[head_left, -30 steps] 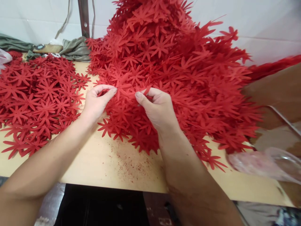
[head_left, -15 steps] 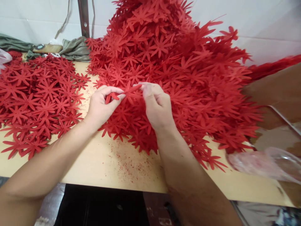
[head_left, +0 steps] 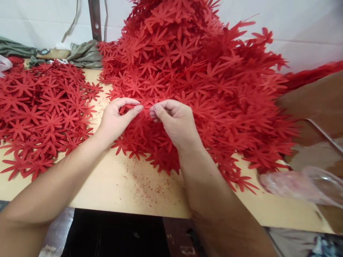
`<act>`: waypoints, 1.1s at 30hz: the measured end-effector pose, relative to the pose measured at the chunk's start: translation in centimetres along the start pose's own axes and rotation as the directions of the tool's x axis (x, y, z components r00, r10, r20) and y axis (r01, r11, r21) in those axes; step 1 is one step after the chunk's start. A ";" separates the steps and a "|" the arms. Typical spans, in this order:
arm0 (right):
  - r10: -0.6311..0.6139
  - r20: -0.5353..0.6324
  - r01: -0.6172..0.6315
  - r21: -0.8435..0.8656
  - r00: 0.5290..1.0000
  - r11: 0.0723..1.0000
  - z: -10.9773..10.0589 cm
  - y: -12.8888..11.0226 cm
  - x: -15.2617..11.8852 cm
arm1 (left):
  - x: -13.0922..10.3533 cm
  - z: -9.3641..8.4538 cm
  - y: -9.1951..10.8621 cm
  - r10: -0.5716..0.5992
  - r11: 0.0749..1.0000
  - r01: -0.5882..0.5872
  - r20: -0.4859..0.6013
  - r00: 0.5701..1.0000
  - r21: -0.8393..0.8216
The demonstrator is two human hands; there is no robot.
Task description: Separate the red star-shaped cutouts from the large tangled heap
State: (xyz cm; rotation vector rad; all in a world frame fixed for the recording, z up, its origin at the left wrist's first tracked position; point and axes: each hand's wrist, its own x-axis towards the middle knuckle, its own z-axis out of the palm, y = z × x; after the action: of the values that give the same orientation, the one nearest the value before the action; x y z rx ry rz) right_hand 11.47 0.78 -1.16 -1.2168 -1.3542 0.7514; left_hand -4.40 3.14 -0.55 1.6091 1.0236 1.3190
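Note:
Over the front of a large heap of red flower-shaped cutouts (head_left: 184, 53), my left hand (head_left: 115, 119) pinches a red cutout between thumb and forefinger. Part of it shows edge-on under the forefinger; the rest blends into the heap behind. My right hand (head_left: 179, 121) faces it a short way off, thumb and fingertips pressed together. A thin red strip (head_left: 146, 106) spans the small gap between the two sets of fingertips. Whether it belongs to the same cutout I cannot tell.
A lower pile of red flower cutouts (head_left: 45, 110) lies to the left on the pale table (head_left: 112, 189). Red crumbs (head_left: 152, 185) are scattered near the front edge. Right of the heap are a clear plastic bag (head_left: 300, 184) and a cardboard box (head_left: 318, 103). Grey-green cloth (head_left: 85, 55) lies behind.
My right hand's fingertips have come down and left, closer to my left hand. The red petal piece that stretched between the hands now shows only as a thin strip.

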 end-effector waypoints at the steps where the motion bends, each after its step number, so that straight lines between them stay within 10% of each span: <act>1: -0.013 0.005 0.013 -0.039 1.000 0.999 0.0 0.0 -0.1 | 0.2 -0.1 -0.1 -0.017 0.999 0.017 -0.014 1.000 -0.031; 10: 0.034 0.161 0.094 -0.721 0.986 0.687 1.2 0.8 -1.0 | 1.2 -0.5 -1.0 -0.112 0.985 0.102 -0.064 0.992 -0.142; 23: 0.154 0.143 0.045 -0.858 0.978 0.512 1.5 0.8 -1.0 | 0.9 -0.2 -0.8 -0.166 0.967 0.161 -0.009 0.986 -0.200; 33: -0.096 0.055 0.109 -0.658 0.994 0.745 1.0 0.7 -0.5 | 0.9 -0.3 -0.8 -0.112 0.980 0.110 -0.004 0.994 -0.165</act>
State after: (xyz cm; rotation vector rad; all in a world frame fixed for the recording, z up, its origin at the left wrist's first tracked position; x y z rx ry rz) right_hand 10.62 0.73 -2.17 -1.6638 -1.7643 0.1792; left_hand -4.65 4.24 -0.97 1.4019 0.9718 1.3044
